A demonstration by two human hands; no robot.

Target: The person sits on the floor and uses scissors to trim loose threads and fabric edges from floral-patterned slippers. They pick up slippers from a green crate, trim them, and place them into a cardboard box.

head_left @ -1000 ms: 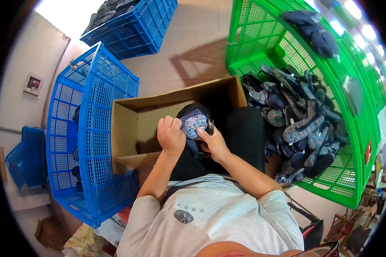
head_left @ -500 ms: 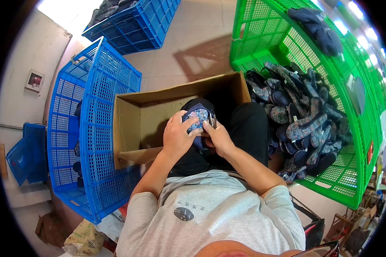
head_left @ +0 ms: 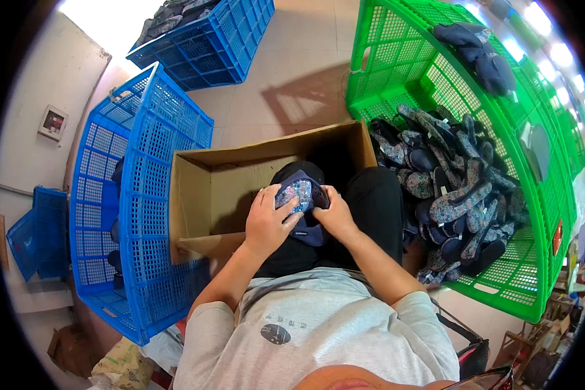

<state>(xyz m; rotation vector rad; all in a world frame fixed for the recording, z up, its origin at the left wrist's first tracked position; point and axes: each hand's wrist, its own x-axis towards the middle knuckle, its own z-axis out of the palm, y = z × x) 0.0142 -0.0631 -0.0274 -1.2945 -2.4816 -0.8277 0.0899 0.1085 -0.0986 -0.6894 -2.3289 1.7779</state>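
Head view: two hands' fingers pinch one patterned shoe above one cardboard box.

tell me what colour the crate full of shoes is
Bright green crate, clearest in the head view.

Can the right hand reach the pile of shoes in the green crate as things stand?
Probably yes: the pile of shoes lies open in the green crate beside the right hand, though that hand grips a patterned shoe.

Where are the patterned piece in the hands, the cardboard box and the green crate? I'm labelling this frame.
patterned piece (head_left: 297, 192), head view, on its floral top between both hands.
cardboard box (head_left: 208, 188), head view, on its inner left wall.
green crate (head_left: 396, 52), head view, on its bare mesh wall.
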